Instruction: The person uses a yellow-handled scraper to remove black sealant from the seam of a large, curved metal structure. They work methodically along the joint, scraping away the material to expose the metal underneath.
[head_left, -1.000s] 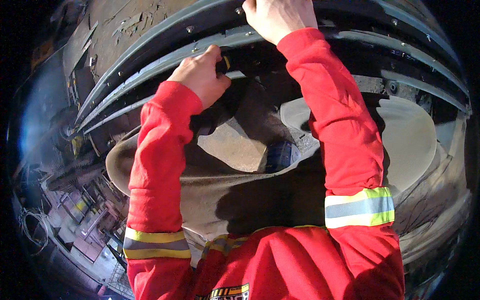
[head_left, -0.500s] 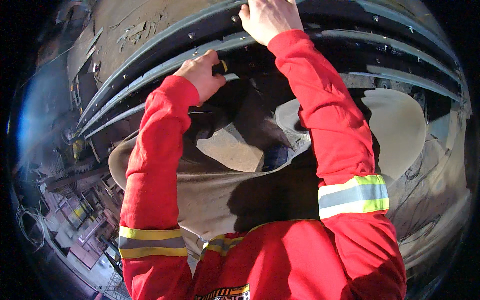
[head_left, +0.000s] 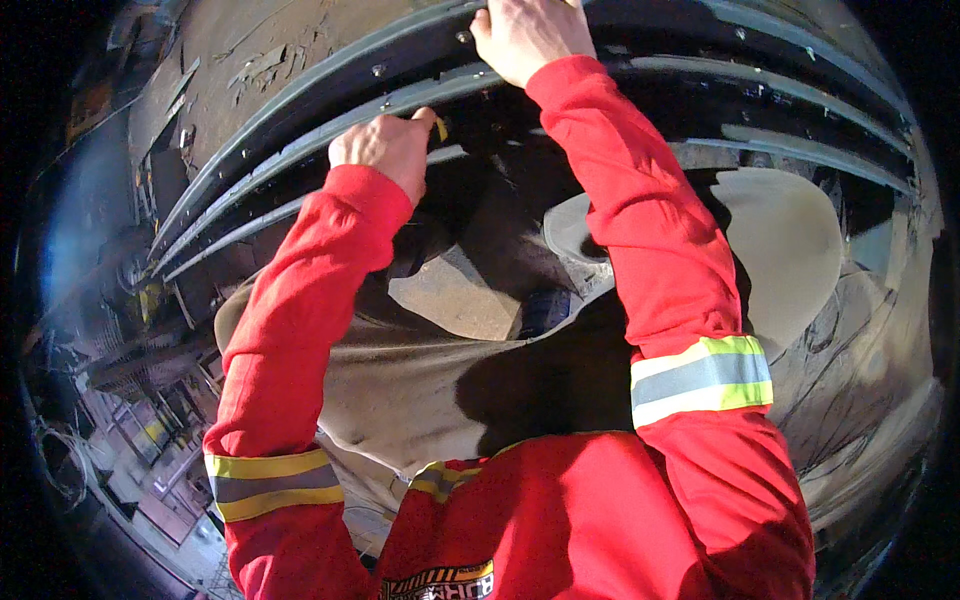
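My left hand [head_left: 385,152] is closed around a black handle with a yellow band [head_left: 439,131]; most of it is hidden in my fist, so its kind does not show. This fist is at the middle of several long, dark, bolted metal rails [head_left: 340,135]. Farther up, my right hand [head_left: 530,38] lies against the upper rails with its fingers curled. The top edge of the view cuts off its fingertips, and whatever they grip cannot be made out. Small bolts [head_left: 379,71] stick out along the rails.
Below my arms, brown-grey cloth covers my legs [head_left: 400,385]. A pale brown block-like surface [head_left: 460,295] shows between them. At the far left lies a cluttered area with a coil of pale cable [head_left: 62,465]. Peeling brown sheet [head_left: 270,65] lies beyond the rails.
My left hand has turned about the handle, its wrist and elbow swinging left and outward. The right hand stays at the upper rails, shifted only slightly in view.
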